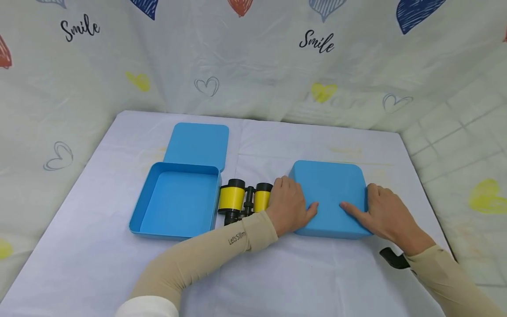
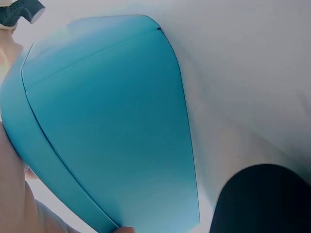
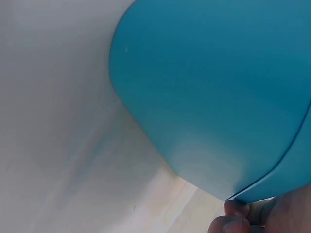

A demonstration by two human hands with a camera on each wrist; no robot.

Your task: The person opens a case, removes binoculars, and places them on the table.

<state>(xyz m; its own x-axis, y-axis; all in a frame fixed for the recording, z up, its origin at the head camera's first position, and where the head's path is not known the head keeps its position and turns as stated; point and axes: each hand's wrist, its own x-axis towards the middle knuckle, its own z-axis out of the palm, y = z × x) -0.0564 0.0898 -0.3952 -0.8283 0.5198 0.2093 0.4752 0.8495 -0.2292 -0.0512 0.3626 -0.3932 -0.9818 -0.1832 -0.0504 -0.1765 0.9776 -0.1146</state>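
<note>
On the table (image 1: 301, 281), your left hand (image 1: 287, 202) and right hand (image 1: 386, 215) had fingers (image 3: 236, 208) clamped about the closed blue box (image 1: 326, 193), where even, two-sided pressure seemed best.

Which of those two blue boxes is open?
The blue box left of the binoculars: its lid lies back and its inside shows. The other blue box, between left hand and right hand, is closed.
</note>
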